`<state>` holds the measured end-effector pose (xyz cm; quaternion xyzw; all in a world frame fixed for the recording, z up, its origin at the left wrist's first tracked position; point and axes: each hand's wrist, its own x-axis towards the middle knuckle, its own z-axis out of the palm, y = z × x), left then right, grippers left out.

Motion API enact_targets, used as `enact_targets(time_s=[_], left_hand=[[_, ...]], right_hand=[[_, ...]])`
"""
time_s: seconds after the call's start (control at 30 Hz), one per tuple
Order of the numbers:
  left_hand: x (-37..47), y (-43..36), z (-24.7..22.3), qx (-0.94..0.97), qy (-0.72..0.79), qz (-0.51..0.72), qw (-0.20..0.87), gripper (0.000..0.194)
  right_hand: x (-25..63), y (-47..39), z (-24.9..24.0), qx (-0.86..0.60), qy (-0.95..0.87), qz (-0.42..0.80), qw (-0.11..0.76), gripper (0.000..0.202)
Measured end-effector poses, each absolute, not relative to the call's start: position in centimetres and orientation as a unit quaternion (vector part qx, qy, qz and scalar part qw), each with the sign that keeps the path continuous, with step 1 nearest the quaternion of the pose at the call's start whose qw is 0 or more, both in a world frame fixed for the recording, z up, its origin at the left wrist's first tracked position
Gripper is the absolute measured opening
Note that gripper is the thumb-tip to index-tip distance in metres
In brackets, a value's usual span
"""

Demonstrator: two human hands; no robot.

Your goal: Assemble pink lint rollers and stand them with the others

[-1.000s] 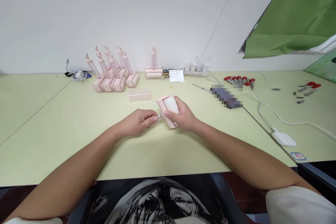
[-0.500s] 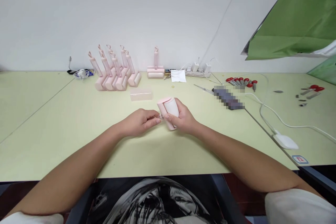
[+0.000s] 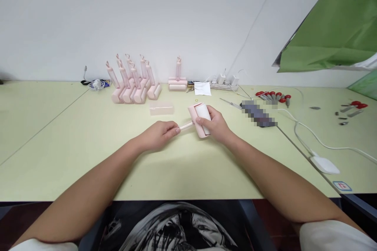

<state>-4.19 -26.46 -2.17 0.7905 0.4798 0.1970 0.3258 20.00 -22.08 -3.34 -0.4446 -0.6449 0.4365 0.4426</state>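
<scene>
A lint roller [image 3: 194, 120] with a pink casing and a white sticky roll [image 3: 203, 113] is held over the table between both hands. My right hand [image 3: 217, 126] is closed around its head, thumb across the white roll. The clear handle [image 3: 186, 126] points left from the casing, and its far end is pinched in my left hand [image 3: 159, 135], which partly hides it. Behind my left hand, a translucent pinkish cover [image 3: 161, 109] lies on the table.
Several pink lint rollers [image 3: 140, 95] stand upright at the back left, with one more [image 3: 177, 84] by the wall. A power strip [image 3: 225, 86] and white paper [image 3: 203, 88] lie right of it. A pixelated dark object [image 3: 257, 113], red-handled tools [image 3: 278, 96] and a white cable [image 3: 324, 141] occupy the right side.
My right hand has moved the roller head to the right and slightly up, away from my left hand. A longer stretch of clear handle now shows between the hands.
</scene>
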Motion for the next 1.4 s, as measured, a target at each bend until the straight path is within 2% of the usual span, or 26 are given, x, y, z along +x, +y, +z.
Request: enact_targets(time_s=[0.1, 0.2, 0.3, 0.43, 0.57, 0.63, 0.73, 0.83, 0.97, 1.03, 1.23, 1.33, 1.4], left_hand=[[-4.6, -26.0, -2.5, 0.762, 0.494, 0.229, 0.349, 0.048], [-4.1, -25.7, -2.8, 0.679, 0.477, 0.334, 0.446, 0.049], [-2.8, -26.0, -3.4, 0.607, 0.440, 0.408, 0.521, 0.048], [-1.2, -26.9, -4.8, 0.659, 0.416, 0.377, 0.501, 0.046], [-1.1, -26.8, -5.4, 0.752, 0.401, 0.313, 0.420, 0.041], [-2.3, -25.8, -5.3, 0.773, 0.435, 0.328, 0.326, 0.039], [-5.3, -23.2, -5.1, 0.751, 0.539, 0.366, 0.107, 0.036], [-8.5, -20.6, -5.5, 0.706, 0.625, 0.332, 0.012, 0.046], [-10.2, -19.1, -6.7, 0.708, 0.657, 0.255, 0.033, 0.074], [-10.0, -19.0, -7.1, 0.718, 0.657, 0.224, 0.053, 0.080], [-9.4, -19.5, -6.8, 0.684, 0.637, 0.319, 0.159, 0.053], [-9.0, -19.6, -6.7, 0.657, 0.635, 0.355, 0.197, 0.053], [-8.4, -19.9, -6.7, 0.635, 0.610, 0.391, 0.266, 0.055]], right_hand=[[20.4, -21.5, -2.7, -0.427, -0.547, 0.546, 0.469, 0.046], [20.3, -21.8, -2.0, -0.343, -0.462, 0.659, 0.484, 0.043], [19.5, -22.9, -2.5, -0.289, -0.485, 0.682, 0.465, 0.042], [17.8, -24.3, -4.6, -0.307, -0.553, 0.648, 0.424, 0.045], [17.5, -24.3, -5.2, -0.332, -0.572, 0.616, 0.428, 0.037], [17.9, -24.1, -4.7, -0.348, -0.571, 0.604, 0.433, 0.032], [18.4, -24.0, -3.6, -0.381, -0.544, 0.610, 0.433, 0.030], [18.5, -24.1, -3.2, -0.387, -0.529, 0.646, 0.391, 0.034], [18.4, -24.3, -3.4, -0.397, -0.539, 0.674, 0.312, 0.041], [18.5, -24.3, -3.6, -0.392, -0.553, 0.680, 0.280, 0.042], [18.7, -24.1, -3.8, -0.395, -0.563, 0.685, 0.238, 0.039], [18.7, -23.9, -3.9, -0.401, -0.562, 0.681, 0.243, 0.038], [18.8, -23.7, -4.0, -0.401, -0.563, 0.681, 0.242, 0.038]])
